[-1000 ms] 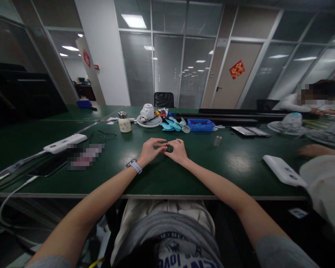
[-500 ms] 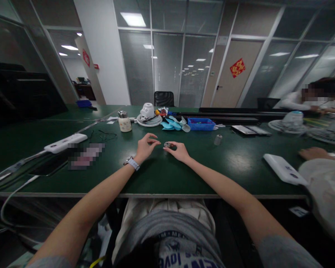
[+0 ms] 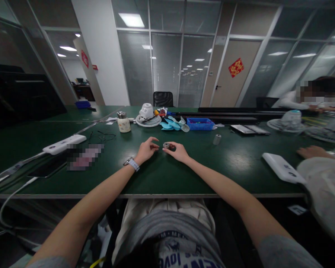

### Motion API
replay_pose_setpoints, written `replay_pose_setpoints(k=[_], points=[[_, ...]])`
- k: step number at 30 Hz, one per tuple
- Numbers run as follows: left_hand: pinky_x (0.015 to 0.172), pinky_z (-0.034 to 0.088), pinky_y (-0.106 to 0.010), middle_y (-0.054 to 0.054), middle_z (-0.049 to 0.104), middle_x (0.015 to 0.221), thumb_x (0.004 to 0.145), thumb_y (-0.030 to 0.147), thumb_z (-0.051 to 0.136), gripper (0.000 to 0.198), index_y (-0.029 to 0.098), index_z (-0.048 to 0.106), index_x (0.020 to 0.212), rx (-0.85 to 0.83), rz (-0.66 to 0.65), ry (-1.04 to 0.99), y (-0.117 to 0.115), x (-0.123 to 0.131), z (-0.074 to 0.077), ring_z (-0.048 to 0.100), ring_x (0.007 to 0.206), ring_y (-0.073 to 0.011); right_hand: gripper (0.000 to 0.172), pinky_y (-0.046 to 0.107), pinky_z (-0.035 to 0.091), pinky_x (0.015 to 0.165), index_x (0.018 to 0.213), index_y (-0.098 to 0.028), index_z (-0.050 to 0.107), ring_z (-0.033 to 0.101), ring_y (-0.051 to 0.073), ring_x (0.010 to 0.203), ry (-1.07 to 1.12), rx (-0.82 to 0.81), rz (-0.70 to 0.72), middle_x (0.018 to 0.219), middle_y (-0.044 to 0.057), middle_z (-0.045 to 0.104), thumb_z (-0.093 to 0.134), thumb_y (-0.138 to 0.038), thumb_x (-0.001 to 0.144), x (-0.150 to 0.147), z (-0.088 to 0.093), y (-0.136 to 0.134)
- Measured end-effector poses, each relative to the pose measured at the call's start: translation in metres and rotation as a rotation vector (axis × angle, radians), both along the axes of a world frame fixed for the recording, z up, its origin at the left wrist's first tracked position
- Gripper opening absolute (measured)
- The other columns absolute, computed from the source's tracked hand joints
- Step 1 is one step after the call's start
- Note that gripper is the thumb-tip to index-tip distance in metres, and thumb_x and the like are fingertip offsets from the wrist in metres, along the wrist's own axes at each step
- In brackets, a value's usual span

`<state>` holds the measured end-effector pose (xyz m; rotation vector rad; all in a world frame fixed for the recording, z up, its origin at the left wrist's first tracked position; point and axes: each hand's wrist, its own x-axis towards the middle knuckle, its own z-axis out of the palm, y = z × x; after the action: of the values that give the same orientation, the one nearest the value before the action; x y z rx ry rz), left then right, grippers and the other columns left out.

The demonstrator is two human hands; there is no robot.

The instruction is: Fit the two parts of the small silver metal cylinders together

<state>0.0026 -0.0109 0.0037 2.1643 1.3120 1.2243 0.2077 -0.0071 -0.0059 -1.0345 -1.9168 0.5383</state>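
Both my hands rest on the green table (image 3: 162, 175) in front of me. My right hand (image 3: 177, 151) pinches a small grey metal ring-shaped part (image 3: 166, 145) between thumb and fingertips, just above the tabletop. My left hand (image 3: 146, 149), with a watch on its wrist, lies just left of the part with its fingers loosely curled and apart, holding nothing. The fingertips of the two hands are a short gap apart.
Farther back stand a cream flask (image 3: 124, 123), a white fan base (image 3: 147, 116), light blue fan blades (image 3: 173, 124), a blue tray (image 3: 200, 124) and a small grey cylinder (image 3: 217, 139). White power strips lie at left (image 3: 64, 144) and right (image 3: 280, 168). Another person's hand (image 3: 309, 152) rests at right.
My hands were joined around the part a second ago; they have drawn apart. The part now stays in my right fingers, lowered toward the table, and my left hand is free.
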Motion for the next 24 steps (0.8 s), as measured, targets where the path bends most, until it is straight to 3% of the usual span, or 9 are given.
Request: replay_pose_setpoints(k=[8,18,24], points=[[0.079,0.058,-0.033,-0.006,0.075,0.092,0.071,-0.001,0.058,0.046,0.020,0.051,0.111,-0.077,-0.079,-0.047,0.008,-0.003,-0.007,0.072,0.083,-0.0185,0.046,0.032,0.052,0.078,0.112,-0.018,0.068,0.066,0.019,0.084,-0.004,-0.021,-0.001,0.096,0.007,0.073,0.075,-0.038,0.072,0.000,0.001,-0.002],[0.080,0.058,-0.035,-0.007,0.075,0.094,0.070,0.000,0.058,0.047,0.020,0.051,0.112,-0.072,-0.077,-0.024,0.008,-0.002,-0.009,0.072,0.087,-0.0194,0.045,0.034,0.053,0.082,0.111,-0.018,0.068,0.067,0.018,0.084,0.044,-0.015,0.022,0.097,0.007,0.073,0.076,-0.038,0.071,-0.001,-0.003,0.001],[0.080,0.058,-0.034,-0.006,0.075,0.095,0.070,0.004,0.061,0.047,0.021,0.051,0.113,-0.057,-0.064,0.022,0.009,-0.003,-0.010,0.071,0.089,-0.0202,0.042,0.039,0.048,0.098,0.118,-0.015,0.064,0.065,0.021,0.104,0.300,-0.233,0.085,0.113,0.013,0.069,0.070,-0.026,0.078,-0.001,-0.007,0.013]])
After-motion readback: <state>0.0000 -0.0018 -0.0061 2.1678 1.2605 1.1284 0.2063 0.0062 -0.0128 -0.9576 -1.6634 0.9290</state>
